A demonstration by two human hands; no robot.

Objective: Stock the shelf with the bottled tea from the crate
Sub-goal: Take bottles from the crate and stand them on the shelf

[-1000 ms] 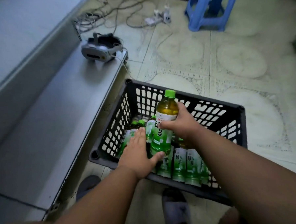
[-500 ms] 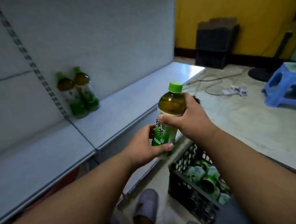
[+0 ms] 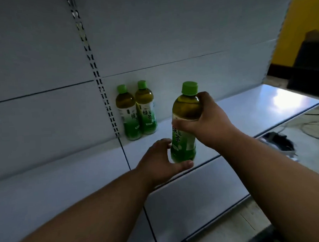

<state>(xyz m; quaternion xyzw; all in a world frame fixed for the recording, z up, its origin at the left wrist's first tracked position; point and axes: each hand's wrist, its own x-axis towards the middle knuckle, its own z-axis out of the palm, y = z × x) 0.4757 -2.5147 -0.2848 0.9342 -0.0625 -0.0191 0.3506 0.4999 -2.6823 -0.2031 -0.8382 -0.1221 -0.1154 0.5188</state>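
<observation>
A green-capped bottle of tea (image 3: 185,117) stands upright in the air over the front part of the white shelf (image 3: 246,107). My right hand (image 3: 208,118) grips its upper half from the right. Around its base curls my left hand (image 3: 162,157), thumb under the bottom. Two more tea bottles, one on the left (image 3: 127,113) and one on the right (image 3: 146,108), stand side by side at the back of the shelf against the white panel, to the left of the held bottle. The crate is almost out of view at the lower right corner.
A slotted upright rail (image 3: 97,77) runs down the back panel just left of the two bottles. A headset-like device (image 3: 278,142) lies on the lower ledge at the right, cables on the floor beyond. A yellow wall and dark boxes (image 3: 310,57) stand at far right.
The bottle went from the crate up to shelf height, held by both hands. My view swung from the floor and crate to the shelf, bringing the two shelved bottles closer.
</observation>
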